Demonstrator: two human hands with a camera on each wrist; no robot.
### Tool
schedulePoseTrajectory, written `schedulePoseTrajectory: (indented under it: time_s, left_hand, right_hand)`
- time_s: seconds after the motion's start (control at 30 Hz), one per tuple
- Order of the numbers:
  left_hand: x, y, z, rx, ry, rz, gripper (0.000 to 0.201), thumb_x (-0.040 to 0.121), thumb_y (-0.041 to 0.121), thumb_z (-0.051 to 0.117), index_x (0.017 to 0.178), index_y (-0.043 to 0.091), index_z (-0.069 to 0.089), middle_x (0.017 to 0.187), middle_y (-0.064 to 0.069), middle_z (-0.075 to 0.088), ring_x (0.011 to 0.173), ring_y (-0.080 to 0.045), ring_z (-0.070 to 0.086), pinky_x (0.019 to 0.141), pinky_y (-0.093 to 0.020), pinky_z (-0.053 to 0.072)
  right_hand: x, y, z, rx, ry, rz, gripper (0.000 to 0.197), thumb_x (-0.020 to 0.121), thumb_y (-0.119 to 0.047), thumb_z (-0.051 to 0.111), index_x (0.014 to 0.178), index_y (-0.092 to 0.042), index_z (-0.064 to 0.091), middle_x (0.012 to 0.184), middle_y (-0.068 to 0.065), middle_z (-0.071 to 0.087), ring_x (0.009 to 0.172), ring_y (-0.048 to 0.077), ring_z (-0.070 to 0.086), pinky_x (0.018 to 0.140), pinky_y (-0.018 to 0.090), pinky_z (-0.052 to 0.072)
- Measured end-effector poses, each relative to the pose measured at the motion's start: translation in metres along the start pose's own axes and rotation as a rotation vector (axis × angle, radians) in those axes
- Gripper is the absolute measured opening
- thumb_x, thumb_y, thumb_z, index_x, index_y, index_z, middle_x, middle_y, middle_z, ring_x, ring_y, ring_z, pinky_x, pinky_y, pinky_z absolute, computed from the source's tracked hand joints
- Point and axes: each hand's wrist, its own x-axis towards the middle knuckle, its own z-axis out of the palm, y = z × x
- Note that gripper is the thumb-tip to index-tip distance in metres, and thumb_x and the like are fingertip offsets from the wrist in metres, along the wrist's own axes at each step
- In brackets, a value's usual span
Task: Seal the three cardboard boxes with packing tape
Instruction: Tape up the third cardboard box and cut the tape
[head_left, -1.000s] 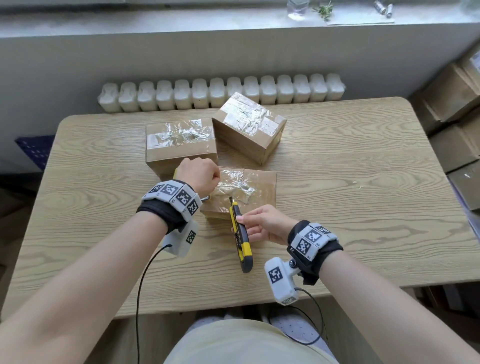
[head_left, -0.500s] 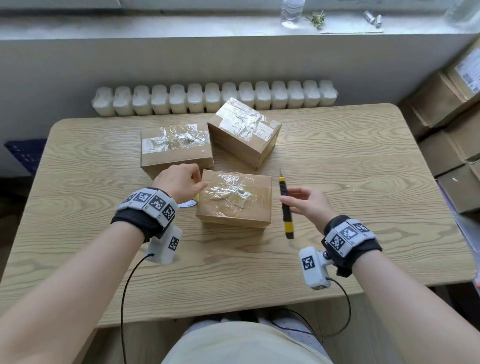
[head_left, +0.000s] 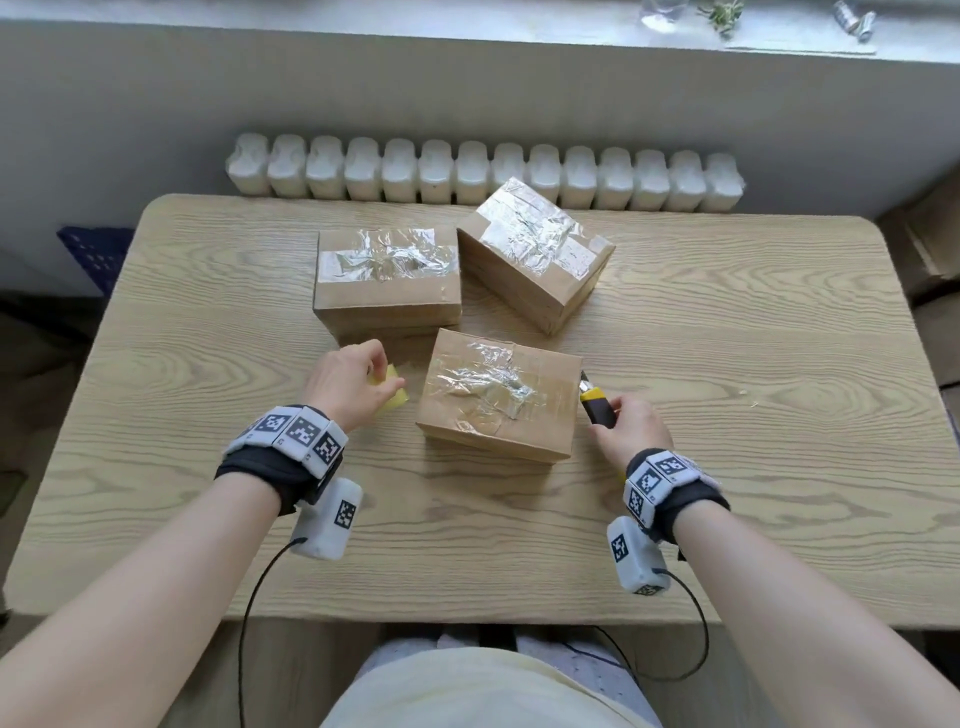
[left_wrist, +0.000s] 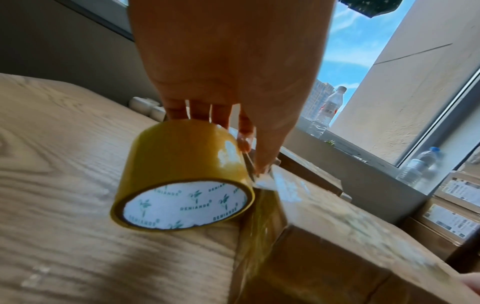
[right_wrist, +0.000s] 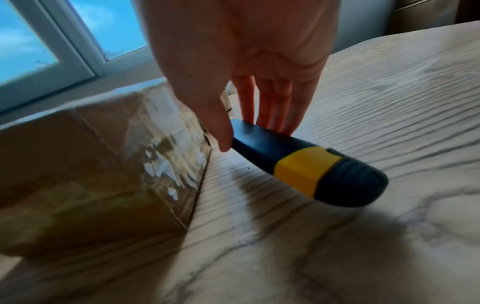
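Three taped cardboard boxes stand on the wooden table (head_left: 727, 364): a near box (head_left: 498, 395), a back left box (head_left: 387, 280) and a tilted back right box (head_left: 535, 254). My left hand (head_left: 348, 384) grips a yellowish tape roll (head_left: 392, 397) just left of the near box; in the left wrist view the tape roll (left_wrist: 182, 174) hangs from my fingers (left_wrist: 200, 112) close to the box (left_wrist: 324, 236). My right hand (head_left: 631, 431) holds a yellow and dark utility knife (head_left: 595, 400) at the near box's right side. The right wrist view has the knife (right_wrist: 306, 164) pinched between thumb and fingers beside the taped box (right_wrist: 103, 164).
A white radiator (head_left: 483, 174) runs behind the table. The windowsill (head_left: 467, 26) above carries bottles. Stacked cardboard boxes (head_left: 930, 249) stand on the floor at the right. Bare tabletop lies to the left, right and front.
My right hand has carried the knife from the near box's front round to its right side. My left hand has drawn the tape roll off the box to its left.
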Motion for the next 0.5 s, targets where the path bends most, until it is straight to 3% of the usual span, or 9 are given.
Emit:
schedulePoseTrajectory:
  time_s: [0.1, 0.27, 0.4, 0.5]
  left_hand:
    - [0.000, -0.008, 0.012, -0.031, 0.060, 0.009, 0.019, 0.082, 0.028, 0.064, 0.075, 0.019, 0.048, 0.091, -0.003, 0.062, 0.091, -0.029, 0.057, 0.073, -0.036, 0.045]
    - [0.000, -0.013, 0.029, -0.082, 0.155, 0.051, 0.014, 0.083, 0.021, 0.064, 0.083, 0.016, 0.051, 0.088, -0.005, 0.059, 0.083, -0.032, 0.056, 0.065, -0.034, 0.040]
    - [-0.002, -0.012, 0.038, -0.095, 0.218, 0.079, 0.012, 0.084, 0.019, 0.062, 0.089, 0.012, 0.054, 0.090, -0.009, 0.060, 0.080, -0.035, 0.055, 0.066, -0.035, 0.038]
    - [-0.006, -0.013, 0.043, -0.097, 0.224, 0.064, 0.015, 0.085, 0.017, 0.062, 0.098, 0.011, 0.054, 0.092, -0.004, 0.059, 0.081, -0.032, 0.055, 0.069, -0.032, 0.035]
  right_hand:
    - [0.002, -0.004, 0.005, -0.091, -0.006, -0.010, 0.028, 0.083, -0.025, 0.064, 0.106, -0.013, 0.054, 0.106, 0.009, 0.059, 0.097, 0.028, 0.058, 0.077, 0.033, 0.045]
    - [0.002, -0.004, 0.013, -0.195, -0.022, -0.044, 0.032, 0.085, -0.022, 0.061, 0.112, -0.008, 0.050, 0.115, 0.012, 0.055, 0.108, 0.030, 0.053, 0.084, 0.036, 0.045]
    - [0.001, -0.003, 0.017, -0.258, -0.024, -0.057, 0.033, 0.087, -0.021, 0.060, 0.115, -0.009, 0.049, 0.119, 0.011, 0.052, 0.113, 0.029, 0.051, 0.086, 0.037, 0.044]
    - [0.002, -0.004, 0.017, -0.283, -0.037, -0.053, 0.038, 0.087, -0.024, 0.061, 0.119, -0.008, 0.048, 0.122, 0.011, 0.050, 0.115, 0.029, 0.050, 0.088, 0.038, 0.044]
